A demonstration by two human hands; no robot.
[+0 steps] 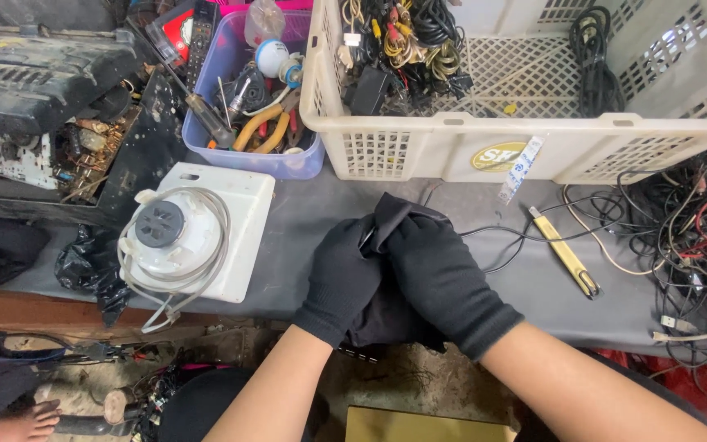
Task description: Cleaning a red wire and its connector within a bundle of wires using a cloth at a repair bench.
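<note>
Black cloth [398, 214] bunched between my two gloved hands at the near edge of the grey worktop [304, 221]; part of it hangs down below my palms. Left hand [341, 274] and right hand [443, 278] pressed together, both closed on the cloth. Whether anything is wrapped inside, I cannot tell.

Just left: white round appliance part [186, 237] with its cord looped around it. Right: yellow utility knife [566, 254], then a tangle of cables [689, 237]. Behind: cream plastic basket [525, 147] and a purple tub [247, 155] of tools.

Risk, as I judge it: black on black hides my grip, so the hanging fold could slip off the edge or snag a thin wire running close by.
</note>
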